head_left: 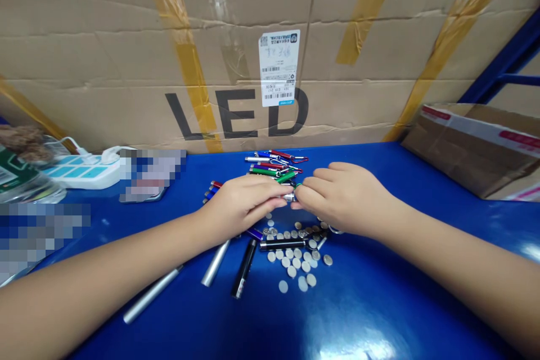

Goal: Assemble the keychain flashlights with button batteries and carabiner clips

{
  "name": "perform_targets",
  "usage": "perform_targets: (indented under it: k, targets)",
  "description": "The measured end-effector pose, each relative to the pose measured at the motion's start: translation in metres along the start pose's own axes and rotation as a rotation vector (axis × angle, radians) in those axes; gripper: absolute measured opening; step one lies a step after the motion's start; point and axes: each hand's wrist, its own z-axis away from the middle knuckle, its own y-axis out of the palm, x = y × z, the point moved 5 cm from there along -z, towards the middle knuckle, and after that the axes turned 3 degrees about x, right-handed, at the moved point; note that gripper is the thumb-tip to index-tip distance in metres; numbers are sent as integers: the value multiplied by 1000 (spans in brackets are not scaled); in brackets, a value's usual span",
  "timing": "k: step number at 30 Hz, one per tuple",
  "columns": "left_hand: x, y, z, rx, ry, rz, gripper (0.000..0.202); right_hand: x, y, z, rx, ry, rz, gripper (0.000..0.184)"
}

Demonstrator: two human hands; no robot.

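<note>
Above a blue desk (261, 326), a left hand (240, 199) and right hand (341, 197) meet, both pinched narrowly on a small silver piece (288, 197) they mostly cover, its full shape hidden from where I stand. Coloured tubes (264, 171) lie just beyond the grip, some partly masked by the left hand, with silver discs (291, 271) on its near side. Well right, a cardboard box (476, 152) runs out of view, contents unseen; far left, a clear container (44, 192) is likewise cut off.
</note>
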Motion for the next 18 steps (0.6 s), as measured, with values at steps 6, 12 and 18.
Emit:
perform_targets:
  k: [6,12,18]
  targets:
    - [20,2,0,-25,-323,68,21,-20,9,1,247,274,-265,26]
    - [24,3,0,-3,-348,60,26,-39,5,22,527,336,-567,7]
    - [23,5,-1,28,-344,85,26,-33,14,41,766,277,-711,10]
